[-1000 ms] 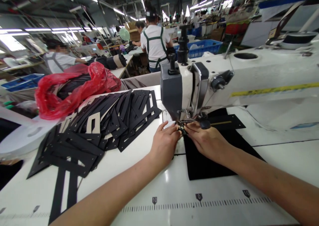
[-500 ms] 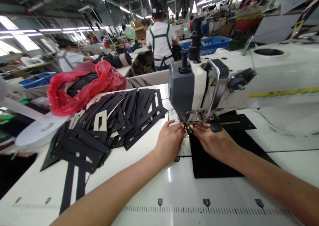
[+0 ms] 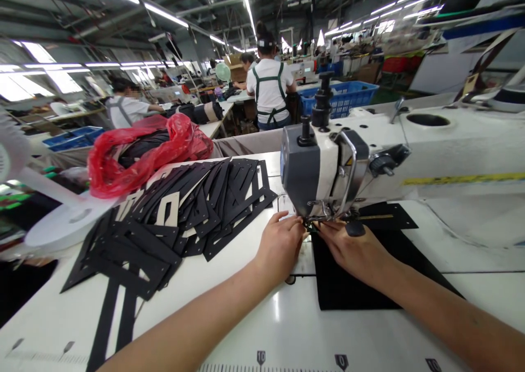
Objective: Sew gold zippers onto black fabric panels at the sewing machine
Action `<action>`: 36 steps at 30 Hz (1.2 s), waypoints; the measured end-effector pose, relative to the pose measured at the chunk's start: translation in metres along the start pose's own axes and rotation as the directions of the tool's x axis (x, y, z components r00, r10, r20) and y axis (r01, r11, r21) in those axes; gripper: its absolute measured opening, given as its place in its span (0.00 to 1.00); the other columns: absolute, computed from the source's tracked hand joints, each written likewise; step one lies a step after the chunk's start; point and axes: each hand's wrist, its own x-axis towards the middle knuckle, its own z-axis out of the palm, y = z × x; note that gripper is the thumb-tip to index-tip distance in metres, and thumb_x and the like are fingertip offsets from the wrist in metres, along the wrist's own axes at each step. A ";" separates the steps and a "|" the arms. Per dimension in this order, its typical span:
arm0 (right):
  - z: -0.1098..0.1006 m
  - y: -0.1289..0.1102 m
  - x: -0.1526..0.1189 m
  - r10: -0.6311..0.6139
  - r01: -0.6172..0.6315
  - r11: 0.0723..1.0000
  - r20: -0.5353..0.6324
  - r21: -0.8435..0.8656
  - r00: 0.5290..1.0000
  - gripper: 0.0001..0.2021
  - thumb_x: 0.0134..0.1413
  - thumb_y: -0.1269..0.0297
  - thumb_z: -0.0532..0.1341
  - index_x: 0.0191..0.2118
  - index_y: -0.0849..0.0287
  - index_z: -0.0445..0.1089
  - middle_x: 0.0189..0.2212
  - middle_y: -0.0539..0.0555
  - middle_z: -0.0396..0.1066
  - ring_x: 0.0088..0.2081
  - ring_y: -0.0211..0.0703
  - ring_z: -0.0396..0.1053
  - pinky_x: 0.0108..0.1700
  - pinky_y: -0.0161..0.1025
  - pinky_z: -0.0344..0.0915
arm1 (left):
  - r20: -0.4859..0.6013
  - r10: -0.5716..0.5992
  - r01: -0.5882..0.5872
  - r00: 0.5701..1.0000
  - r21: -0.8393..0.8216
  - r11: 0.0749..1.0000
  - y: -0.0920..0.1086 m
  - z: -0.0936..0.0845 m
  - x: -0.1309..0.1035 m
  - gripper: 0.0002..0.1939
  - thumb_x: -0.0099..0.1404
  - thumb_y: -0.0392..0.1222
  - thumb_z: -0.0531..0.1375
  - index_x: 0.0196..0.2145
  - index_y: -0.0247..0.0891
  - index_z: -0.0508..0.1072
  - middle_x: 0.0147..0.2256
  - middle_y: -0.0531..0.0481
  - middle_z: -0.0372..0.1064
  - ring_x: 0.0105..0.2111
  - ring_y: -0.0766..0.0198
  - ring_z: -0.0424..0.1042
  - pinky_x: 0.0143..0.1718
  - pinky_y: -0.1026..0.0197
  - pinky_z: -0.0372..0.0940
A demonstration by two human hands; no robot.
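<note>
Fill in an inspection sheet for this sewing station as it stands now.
Surface: white table with a printed ruler along the near edge.
Job's things: black piece lies flat under the sewing machine.
Clutter: pile of black cut-outs; red plastic bag behind it.
Grips: left hand and right hand meet fingertip to fingertip at the needle; what they pinch is hidden.
Cables: nothing seen.
Surroundings: person in a green apron with back turned; blue crate.

The sewing machine head (image 3: 315, 169) hides the needle (and both hands' fingertips); its body runs off right.
</note>
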 end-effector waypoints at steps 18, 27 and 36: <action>0.011 0.003 -0.009 0.084 -0.103 0.990 -0.178 -0.096 0.980 0.14 0.57 0.63 0.55 0.44 0.67 0.68 0.41 0.64 0.71 0.46 0.54 0.67 0.52 0.55 0.60 | -0.049 -0.027 0.023 0.998 -0.068 0.997 0.002 -0.002 -0.005 0.05 0.60 0.30 0.57 0.31 0.37 0.71 0.39 0.45 0.73 0.40 0.58 0.72 0.42 0.54 0.68; -0.008 -0.045 -0.106 0.141 -0.214 0.913 -0.223 -0.348 0.964 0.31 0.58 0.53 0.50 0.60 0.71 0.53 0.57 0.68 0.57 0.58 0.57 0.56 0.51 0.55 0.60 | 0.262 -0.438 0.490 0.860 -0.666 0.563 0.055 -0.048 -0.065 0.11 0.62 0.35 0.55 0.43 0.40 0.70 0.43 0.44 0.68 0.39 0.59 0.72 0.40 0.56 0.69; -0.023 -0.096 -0.137 0.131 -0.216 0.917 -0.259 -0.335 0.957 0.34 0.58 0.57 0.48 0.64 0.74 0.40 0.56 0.69 0.58 0.56 0.57 0.59 0.49 0.54 0.62 | 0.720 -0.426 0.769 0.549 -0.634 -0.080 0.100 -0.036 -0.043 0.18 0.56 0.41 0.62 0.41 0.27 0.66 0.21 0.54 0.64 0.20 0.69 0.65 0.20 0.67 0.61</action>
